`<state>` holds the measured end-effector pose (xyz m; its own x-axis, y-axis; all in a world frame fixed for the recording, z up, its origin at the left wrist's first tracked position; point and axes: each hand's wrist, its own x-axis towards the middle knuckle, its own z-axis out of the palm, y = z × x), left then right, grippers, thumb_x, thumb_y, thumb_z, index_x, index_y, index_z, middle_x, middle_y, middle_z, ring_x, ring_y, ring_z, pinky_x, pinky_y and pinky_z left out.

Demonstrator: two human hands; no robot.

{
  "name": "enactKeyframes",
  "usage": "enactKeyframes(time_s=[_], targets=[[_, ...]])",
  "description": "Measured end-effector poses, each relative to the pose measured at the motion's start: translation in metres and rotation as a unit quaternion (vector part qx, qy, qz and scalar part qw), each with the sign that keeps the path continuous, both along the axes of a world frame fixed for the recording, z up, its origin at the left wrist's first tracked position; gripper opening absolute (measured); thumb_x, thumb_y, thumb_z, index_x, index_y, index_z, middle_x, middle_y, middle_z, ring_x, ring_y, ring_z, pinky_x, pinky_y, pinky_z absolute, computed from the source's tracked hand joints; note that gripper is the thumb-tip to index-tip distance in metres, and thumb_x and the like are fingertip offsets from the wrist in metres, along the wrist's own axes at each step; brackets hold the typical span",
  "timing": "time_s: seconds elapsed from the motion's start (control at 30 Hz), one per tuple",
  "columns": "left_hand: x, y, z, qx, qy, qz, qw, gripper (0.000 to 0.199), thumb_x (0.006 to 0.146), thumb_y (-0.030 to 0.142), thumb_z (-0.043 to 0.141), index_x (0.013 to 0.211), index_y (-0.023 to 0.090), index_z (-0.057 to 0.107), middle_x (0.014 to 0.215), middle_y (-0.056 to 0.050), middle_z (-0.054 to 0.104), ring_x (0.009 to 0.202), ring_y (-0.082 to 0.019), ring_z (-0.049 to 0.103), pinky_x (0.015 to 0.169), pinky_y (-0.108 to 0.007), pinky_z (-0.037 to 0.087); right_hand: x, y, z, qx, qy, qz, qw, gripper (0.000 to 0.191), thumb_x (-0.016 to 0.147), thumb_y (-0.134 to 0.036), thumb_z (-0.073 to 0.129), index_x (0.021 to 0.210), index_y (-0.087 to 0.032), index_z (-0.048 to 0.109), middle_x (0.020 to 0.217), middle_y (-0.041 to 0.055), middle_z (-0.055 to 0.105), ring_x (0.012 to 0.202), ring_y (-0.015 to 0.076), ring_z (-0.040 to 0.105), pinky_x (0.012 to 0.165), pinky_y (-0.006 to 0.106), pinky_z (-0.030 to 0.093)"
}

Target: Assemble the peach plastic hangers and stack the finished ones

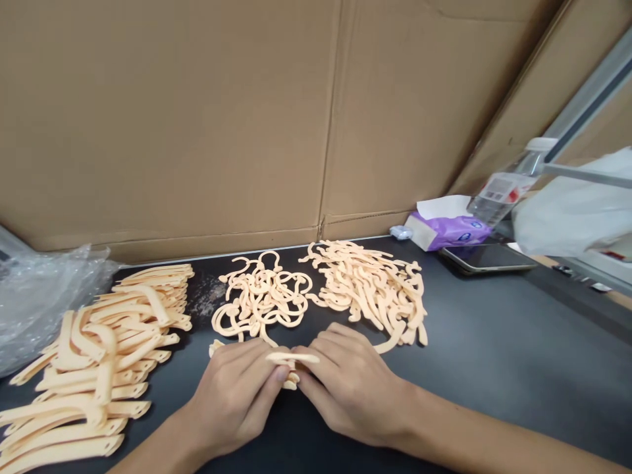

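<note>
My left hand [237,395] and my right hand [348,382] meet low in the middle of the view, fingers closed around small cream plastic pieces [292,359]. One curved end shows above the fingertips and another bit shows below; the rest is hidden by the fingers. Just beyond the hands lies a pile of thin hooked cream parts [266,289]. Wavy cream parts [370,283] are heaped behind my right hand. On the left, longer curved cream strips [118,355] lie stacked in a column.
Clear bubble wrap [49,296] sits at the left edge. A purple tissue pack [449,227], a phone [486,257], a plastic bottle [508,187] and a white bag [577,204] are at the right. Cardboard [197,118] stands behind the black table [518,349].
</note>
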<state>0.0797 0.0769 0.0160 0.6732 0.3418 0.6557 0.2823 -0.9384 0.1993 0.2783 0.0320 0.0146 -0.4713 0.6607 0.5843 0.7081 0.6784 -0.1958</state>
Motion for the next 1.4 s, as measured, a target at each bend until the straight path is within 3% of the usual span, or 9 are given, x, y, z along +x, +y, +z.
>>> enactKeyframes(time_s=[0.1, 0.27, 0.53, 0.9, 1.1, 1.4], targets=[[0.001, 0.0, 0.0, -0.018, 0.006, 0.027, 0.999, 0.019, 0.094, 0.008, 0.045, 0.092, 0.016, 0.062, 0.081, -0.005, 0.07, 0.07, -0.015, 0.066, 0.064, -0.026, 0.052, 0.002, 0.001, -0.002, -0.047, 0.015, -0.003, 0.999, 0.024, 0.099, -0.022, 0.042, 0.093, -0.013, 0.064, 0.073, 0.0073, 0.067, 0.062, 0.0191, 0.059, 0.064, 0.034, 0.039], [0.001, 0.004, -0.002, -0.027, 0.019, 0.083, 0.996, 0.02, 0.097, 0.013, 0.044, 0.105, 0.016, 0.062, 0.084, -0.004, 0.069, 0.071, -0.015, 0.065, 0.067, -0.026, 0.05, 0.008, 0.001, 0.005, -0.193, 0.109, -0.001, 0.975, 0.018, 0.099, -0.023, 0.04, 0.103, -0.018, 0.057, 0.084, 0.0058, 0.068, 0.068, 0.0167, 0.06, 0.063, 0.029, 0.041], [-0.002, 0.004, -0.004, -0.054, 0.053, 0.073, 0.994, 0.02, 0.097, 0.012, 0.041, 0.103, 0.018, 0.059, 0.086, -0.004, 0.067, 0.074, -0.015, 0.063, 0.068, -0.027, 0.047, 0.011, 0.002, 0.016, -0.335, 0.147, -0.011, 0.931, 0.022, 0.1, -0.033, 0.041, 0.094, -0.022, 0.058, 0.072, 0.0, 0.062, 0.061, 0.0136, 0.054, 0.059, 0.026, 0.037], [-0.001, 0.005, -0.01, -0.031, 0.054, 0.085, 0.994, 0.017, 0.097, 0.011, 0.043, 0.1, 0.019, 0.057, 0.084, -0.002, 0.066, 0.073, -0.015, 0.061, 0.067, -0.027, 0.046, 0.013, 0.0, 0.025, -0.364, 0.158, 0.0, 0.918, 0.024, 0.1, -0.033, 0.041, 0.09, -0.021, 0.059, 0.069, -0.0027, 0.056, 0.062, 0.011, 0.051, 0.061, 0.023, 0.037], [-0.001, 0.006, -0.012, -0.012, 0.066, 0.09, 0.994, 0.016, 0.097, 0.012, 0.043, 0.091, 0.019, 0.055, 0.081, -0.003, 0.065, 0.072, -0.017, 0.062, 0.065, -0.029, 0.047, 0.012, -0.003, 0.026, -0.362, 0.091, -0.021, 0.928, 0.028, 0.099, -0.035, 0.04, 0.096, -0.022, 0.064, 0.078, 0.0013, 0.066, 0.074, 0.0151, 0.059, 0.067, 0.024, 0.04], [-0.001, -0.001, -0.003, -0.081, 0.059, 0.055, 0.993, 0.014, 0.091, 0.013, 0.043, 0.096, 0.021, 0.053, 0.082, -0.002, 0.063, 0.07, -0.016, 0.061, 0.061, -0.027, 0.046, 0.01, 0.001, 0.027, -0.365, 0.089, -0.032, 0.926, 0.026, 0.099, -0.031, 0.039, 0.089, -0.022, 0.062, 0.076, 0.0005, 0.066, 0.072, 0.0142, 0.06, 0.067, 0.025, 0.04]])
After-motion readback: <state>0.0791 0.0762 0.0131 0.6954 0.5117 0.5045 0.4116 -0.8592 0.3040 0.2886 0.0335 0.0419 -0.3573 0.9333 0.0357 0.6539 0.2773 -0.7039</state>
